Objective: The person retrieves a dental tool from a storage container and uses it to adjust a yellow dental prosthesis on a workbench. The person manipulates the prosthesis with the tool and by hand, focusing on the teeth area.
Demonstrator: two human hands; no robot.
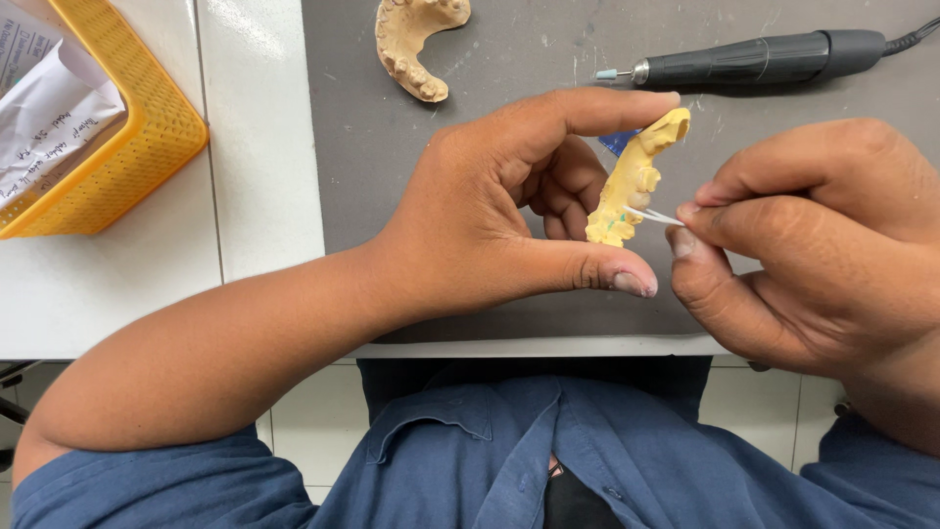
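Yellow dental cast [634,178] pinched between left hand [490,206] thumb and forefinger, long axis running up and slightly rightward. Just right of the cast — right hand [813,245], fingers closed on a thin white strip [654,216] touching its lower side. Beyond the cast, a black handpiece [754,59].

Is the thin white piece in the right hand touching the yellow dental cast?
Touching. The head view shows the thin white piece, pinched in the right hand, ending on the side of the yellow dental cast, which the left hand holds.
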